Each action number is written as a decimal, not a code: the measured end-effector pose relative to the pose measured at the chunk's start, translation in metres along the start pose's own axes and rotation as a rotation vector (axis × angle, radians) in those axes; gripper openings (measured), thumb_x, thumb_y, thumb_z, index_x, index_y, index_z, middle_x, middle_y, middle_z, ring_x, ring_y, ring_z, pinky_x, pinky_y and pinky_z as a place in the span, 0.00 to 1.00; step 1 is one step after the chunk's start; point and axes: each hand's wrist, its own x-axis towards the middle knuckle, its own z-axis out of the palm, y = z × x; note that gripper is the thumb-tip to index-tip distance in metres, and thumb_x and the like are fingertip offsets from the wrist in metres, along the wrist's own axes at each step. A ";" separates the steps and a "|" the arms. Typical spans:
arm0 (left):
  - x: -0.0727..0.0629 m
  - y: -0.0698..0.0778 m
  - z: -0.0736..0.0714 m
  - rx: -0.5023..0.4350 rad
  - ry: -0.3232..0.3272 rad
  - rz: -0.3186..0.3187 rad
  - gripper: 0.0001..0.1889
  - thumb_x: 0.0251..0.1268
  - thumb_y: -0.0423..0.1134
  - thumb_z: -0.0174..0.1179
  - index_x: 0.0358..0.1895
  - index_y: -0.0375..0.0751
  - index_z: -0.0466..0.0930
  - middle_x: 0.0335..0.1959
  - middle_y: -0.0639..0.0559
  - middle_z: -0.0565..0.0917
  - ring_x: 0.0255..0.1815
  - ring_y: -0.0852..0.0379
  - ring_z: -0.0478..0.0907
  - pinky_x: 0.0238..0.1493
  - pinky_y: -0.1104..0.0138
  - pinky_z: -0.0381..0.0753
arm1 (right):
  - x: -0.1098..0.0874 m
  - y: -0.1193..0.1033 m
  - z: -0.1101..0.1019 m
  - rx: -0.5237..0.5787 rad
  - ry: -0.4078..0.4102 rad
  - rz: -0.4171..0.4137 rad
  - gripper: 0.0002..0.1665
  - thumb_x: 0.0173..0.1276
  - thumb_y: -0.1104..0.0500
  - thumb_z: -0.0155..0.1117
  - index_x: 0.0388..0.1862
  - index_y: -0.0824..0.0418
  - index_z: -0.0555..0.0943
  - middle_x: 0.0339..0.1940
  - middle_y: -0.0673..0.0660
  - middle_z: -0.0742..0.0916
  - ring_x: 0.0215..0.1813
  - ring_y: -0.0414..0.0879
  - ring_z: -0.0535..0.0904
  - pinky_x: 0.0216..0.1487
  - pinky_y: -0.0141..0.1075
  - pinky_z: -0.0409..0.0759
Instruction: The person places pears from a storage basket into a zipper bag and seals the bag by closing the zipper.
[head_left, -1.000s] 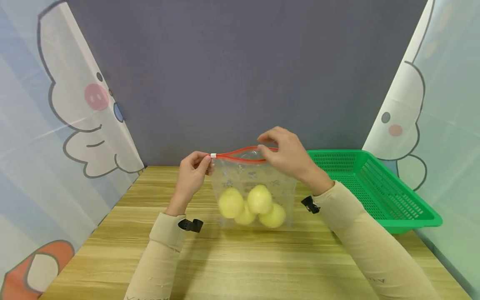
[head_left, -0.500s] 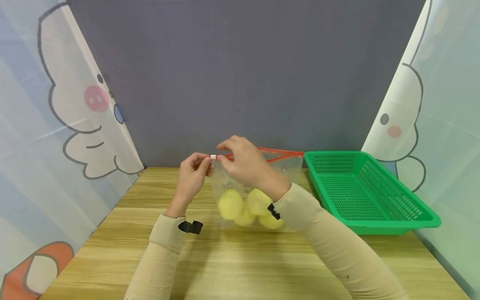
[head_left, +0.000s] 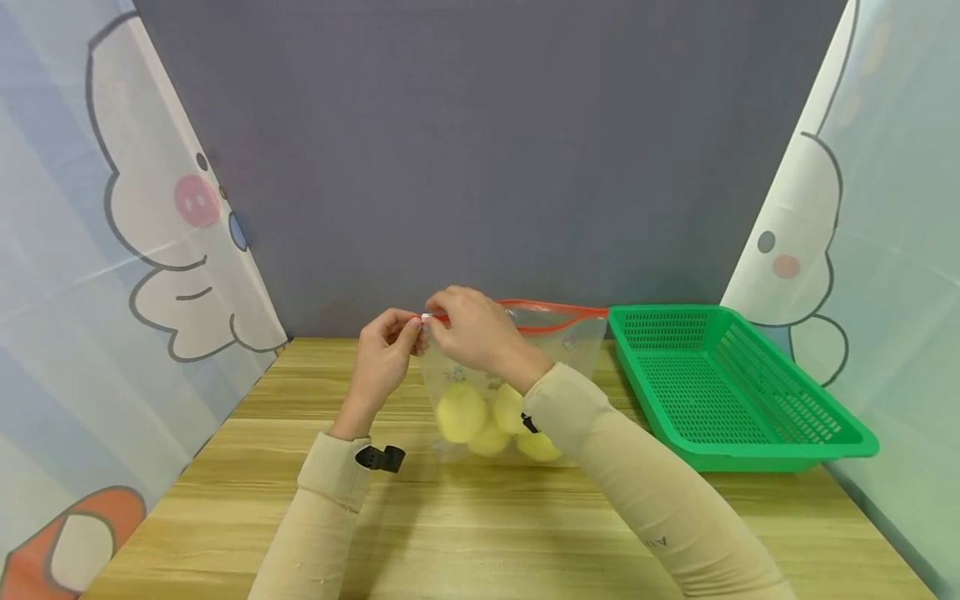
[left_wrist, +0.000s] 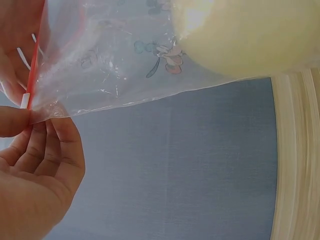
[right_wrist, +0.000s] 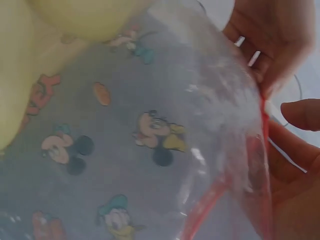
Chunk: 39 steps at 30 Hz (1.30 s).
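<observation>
A clear zip bag (head_left: 442, 367) with a red zip edge and cartoon prints stands on the table, several round yellow-green fruits (head_left: 461, 412) in its lower part. My left hand (head_left: 384, 354) pinches its top left corner beside the white zip slider (left_wrist: 25, 101). The right hand (head_left: 480, 333) is at the slider with fingers bent. In the right wrist view its thumb (right_wrist: 302, 114) stands slightly apart from the slider, its other fingers behind the zip. Right of that hand, the bag's mouth gapes. My right forearm hides part of the fruits.
A green plastic basket (head_left: 701, 462) with slotted walls stands at the right of the wooden table (head_left: 480, 517), close to the bag's right edge. A dark grey cloth (head_left: 487, 150) hangs behind the table. Printed curtains (head_left: 67, 292) line both sides.
The right hand has moved left along the red zip to the slider, and its thumb and forefinger have come closer to it. My left hand keeps pinching the corner.
</observation>
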 end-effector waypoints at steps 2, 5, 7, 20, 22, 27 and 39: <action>0.000 0.000 0.000 0.001 -0.005 0.004 0.11 0.79 0.35 0.55 0.45 0.26 0.78 0.36 0.32 0.81 0.31 0.55 0.80 0.33 0.69 0.83 | 0.001 0.002 0.003 -0.009 -0.004 -0.004 0.17 0.80 0.54 0.56 0.58 0.59 0.83 0.55 0.54 0.85 0.55 0.50 0.80 0.55 0.43 0.81; 0.000 0.000 0.001 -0.005 -0.004 0.016 0.11 0.79 0.34 0.55 0.45 0.26 0.78 0.35 0.32 0.81 0.31 0.55 0.80 0.32 0.69 0.83 | 0.003 0.005 0.006 -0.014 0.001 -0.016 0.16 0.80 0.53 0.56 0.57 0.59 0.84 0.53 0.54 0.86 0.55 0.50 0.81 0.54 0.43 0.81; 0.000 0.001 0.001 -0.013 -0.002 0.024 0.11 0.79 0.34 0.55 0.44 0.25 0.78 0.35 0.32 0.81 0.30 0.56 0.79 0.32 0.70 0.82 | 0.004 0.006 0.007 -0.015 0.009 -0.021 0.16 0.80 0.53 0.57 0.56 0.59 0.85 0.52 0.54 0.86 0.53 0.49 0.81 0.52 0.42 0.81; -0.002 0.001 0.002 -0.005 0.012 0.038 0.09 0.78 0.32 0.56 0.44 0.25 0.79 0.34 0.34 0.81 0.30 0.59 0.81 0.32 0.70 0.84 | 0.008 0.007 0.010 -0.030 0.000 -0.029 0.13 0.81 0.55 0.57 0.49 0.60 0.86 0.43 0.53 0.87 0.36 0.42 0.80 0.37 0.34 0.80; -0.002 0.000 0.002 0.014 0.015 0.034 0.09 0.78 0.32 0.55 0.44 0.25 0.79 0.33 0.34 0.81 0.29 0.59 0.80 0.32 0.70 0.84 | 0.008 0.007 0.010 -0.044 -0.003 -0.026 0.13 0.81 0.55 0.57 0.49 0.60 0.86 0.43 0.53 0.87 0.36 0.42 0.80 0.37 0.34 0.81; -0.002 -0.001 0.002 0.047 0.031 0.020 0.08 0.78 0.31 0.55 0.43 0.26 0.80 0.32 0.35 0.81 0.29 0.58 0.79 0.32 0.70 0.83 | 0.007 0.009 0.009 -0.076 -0.004 -0.021 0.13 0.80 0.55 0.57 0.49 0.59 0.86 0.43 0.53 0.87 0.36 0.42 0.80 0.36 0.34 0.81; -0.002 -0.001 0.002 0.062 0.037 0.031 0.10 0.78 0.33 0.56 0.43 0.27 0.80 0.30 0.34 0.81 0.28 0.58 0.79 0.32 0.70 0.83 | 0.002 0.021 0.005 -0.058 0.015 0.000 0.11 0.79 0.55 0.59 0.47 0.58 0.87 0.43 0.52 0.88 0.37 0.43 0.81 0.38 0.36 0.81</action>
